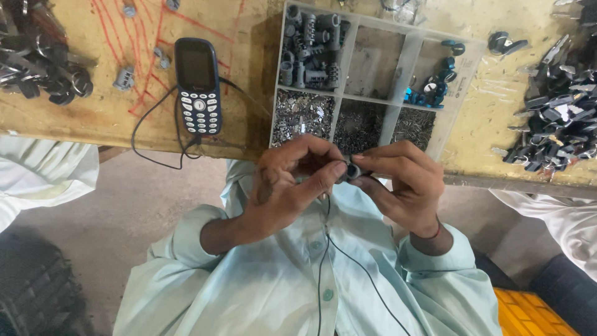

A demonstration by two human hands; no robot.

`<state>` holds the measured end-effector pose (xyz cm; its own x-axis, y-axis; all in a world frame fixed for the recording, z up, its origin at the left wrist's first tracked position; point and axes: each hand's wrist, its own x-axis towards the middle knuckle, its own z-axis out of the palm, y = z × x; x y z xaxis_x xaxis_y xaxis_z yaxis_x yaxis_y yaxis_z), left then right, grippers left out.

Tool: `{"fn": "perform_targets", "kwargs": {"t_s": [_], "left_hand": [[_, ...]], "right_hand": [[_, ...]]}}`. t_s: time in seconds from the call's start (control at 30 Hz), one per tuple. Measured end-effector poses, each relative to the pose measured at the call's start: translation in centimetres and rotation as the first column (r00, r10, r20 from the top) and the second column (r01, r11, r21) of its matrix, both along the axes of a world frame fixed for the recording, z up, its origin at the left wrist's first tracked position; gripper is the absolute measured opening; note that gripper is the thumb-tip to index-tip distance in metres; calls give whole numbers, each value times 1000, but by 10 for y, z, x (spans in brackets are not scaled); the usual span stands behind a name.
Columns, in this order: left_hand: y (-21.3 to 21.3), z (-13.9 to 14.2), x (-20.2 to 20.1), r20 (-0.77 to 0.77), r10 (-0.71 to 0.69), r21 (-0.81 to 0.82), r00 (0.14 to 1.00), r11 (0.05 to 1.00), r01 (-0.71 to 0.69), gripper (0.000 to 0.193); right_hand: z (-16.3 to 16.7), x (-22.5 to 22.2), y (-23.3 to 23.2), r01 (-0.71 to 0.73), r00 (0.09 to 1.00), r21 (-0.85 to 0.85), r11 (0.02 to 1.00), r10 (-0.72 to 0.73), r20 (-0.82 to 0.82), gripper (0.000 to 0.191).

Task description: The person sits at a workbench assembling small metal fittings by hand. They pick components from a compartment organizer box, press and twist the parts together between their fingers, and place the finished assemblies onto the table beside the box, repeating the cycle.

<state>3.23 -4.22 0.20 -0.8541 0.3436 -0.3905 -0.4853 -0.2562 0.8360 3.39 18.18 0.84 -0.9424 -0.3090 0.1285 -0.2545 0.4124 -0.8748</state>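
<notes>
My left hand [291, 182] and my right hand [404, 183] meet in front of my chest, both pinching a small round grey metal cylinder [352, 170] between thumbs and fingertips. Most of the part is hidden by my fingers. Just beyond my hands lies a clear plastic compartment tray [407, 59] on the wooden bench [249, 37], with grey cylinders [311, 50] in one section, tiny silver bits [301, 115] in another and dark and blue round pieces [432, 87] at its right.
A dark keypad phone [198, 84] with a black cable [146, 146] lies left of the tray. Piles of dark keys and metal parts sit at far left [43, 56] and far right [559, 112]. White-clothed people [43, 171] flank me; a yellow crate [538, 311] is lower right.
</notes>
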Motion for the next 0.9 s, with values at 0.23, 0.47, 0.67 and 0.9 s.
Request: {"fn": "perform_targets", "kwargs": {"t_s": [0.23, 0.47, 0.67, 0.9], "left_hand": [[9, -5, 7, 105, 92, 149, 990, 983, -107, 16], [12, -5, 13, -42, 107, 29, 993, 994, -106, 20], [12, -8, 12, 30, 111, 84, 993, 990, -114, 19], [13, -10, 7, 197, 73, 193, 978, 975, -112, 14]], "right_hand": [[2, 4, -10, 72, 987, 80, 994, -60, -147, 38], [3, 6, -12, 102, 989, 32, 994, -97, -116, 38], [4, 7, -18, 80, 975, 178, 981, -41, -216, 41], [1, 5, -21, 93, 965, 127, 988, -58, -257, 37]]}}
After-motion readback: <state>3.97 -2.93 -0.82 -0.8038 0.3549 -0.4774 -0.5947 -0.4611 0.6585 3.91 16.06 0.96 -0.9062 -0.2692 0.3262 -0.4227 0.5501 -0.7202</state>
